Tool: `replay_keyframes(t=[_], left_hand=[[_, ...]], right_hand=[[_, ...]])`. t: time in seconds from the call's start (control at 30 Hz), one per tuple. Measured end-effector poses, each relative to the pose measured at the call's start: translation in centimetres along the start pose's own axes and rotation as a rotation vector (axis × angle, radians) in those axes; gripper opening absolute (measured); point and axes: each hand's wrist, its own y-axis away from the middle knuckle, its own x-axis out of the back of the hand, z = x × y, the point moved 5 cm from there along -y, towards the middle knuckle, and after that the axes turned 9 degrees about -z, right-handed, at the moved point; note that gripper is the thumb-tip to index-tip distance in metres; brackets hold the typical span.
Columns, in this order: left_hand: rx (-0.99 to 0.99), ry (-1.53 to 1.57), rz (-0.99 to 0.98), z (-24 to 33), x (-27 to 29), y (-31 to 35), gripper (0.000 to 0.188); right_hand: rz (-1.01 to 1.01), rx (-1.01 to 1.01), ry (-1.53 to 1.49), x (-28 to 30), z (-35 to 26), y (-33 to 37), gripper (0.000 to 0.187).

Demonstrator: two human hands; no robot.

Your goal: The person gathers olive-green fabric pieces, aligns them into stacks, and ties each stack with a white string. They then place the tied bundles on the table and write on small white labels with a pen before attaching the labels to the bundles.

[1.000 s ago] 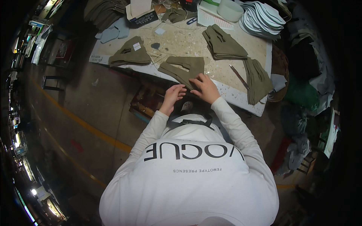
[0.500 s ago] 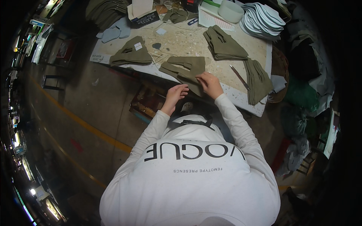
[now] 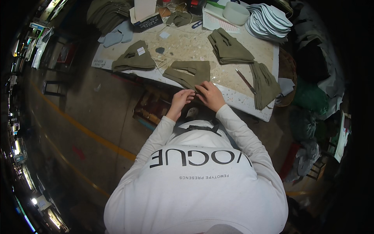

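Observation:
An olive-green cut fabric piece (image 3: pixel 201 69) with a slit-like opening lies at the table's front edge, its near end covered by my hands. Over that end my right hand (image 3: pixel 210 95) is closed, fingers bent and pressed on the cloth. Its fingertips meet those of my left hand (image 3: pixel 180 103), which is closed in a pinch just off the table edge. What sits between the left fingertips is too small to make out. Left of this piece is a folded olive fabric stack (image 3: pixel 136 56) with a small white label (image 3: pixel 141 51).
More olive fabric stacks (image 3: pixel 230 47) (image 3: pixel 264 86) lie to the right, with a thin pen-like tool (image 3: pixel 245 81) between them. Pale shaped pieces (image 3: pixel 269 22) are piled at the far right, beside a roll of translucent tape (image 3: pixel 236 15). An open box (image 3: pixel 145 17) stands at the back.
My right hand has moved down and left along the fabric, and its fingertips now meet the left hand's. The left hand has hardly moved.

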Motion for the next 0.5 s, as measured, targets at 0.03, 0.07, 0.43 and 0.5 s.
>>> replay_keyframes(t=[0.03,0.07,0.43,0.5], left_hand=[[-0.003,0.005,0.007,0.0,0.1,0.0,0.025],[-0.007,0.01,0.013,0.0,0.1,0.0,0.025],[0.001,0.036,0.038,-0.1,0.2,0.2,0.025],[-0.001,0.043,0.056,-0.1,0.9,0.4,0.025]], right_hand=[[-0.031,-0.056,0.027,0.1,0.3,-0.3,0.029],[-0.037,-0.064,0.085,0.5,0.5,-0.7,0.024],[0.36,-0.014,-0.164,13.1,7.3,-9.1,0.018],[0.444,-0.131,-0.176,15.2,12.3,-8.1,0.022]])
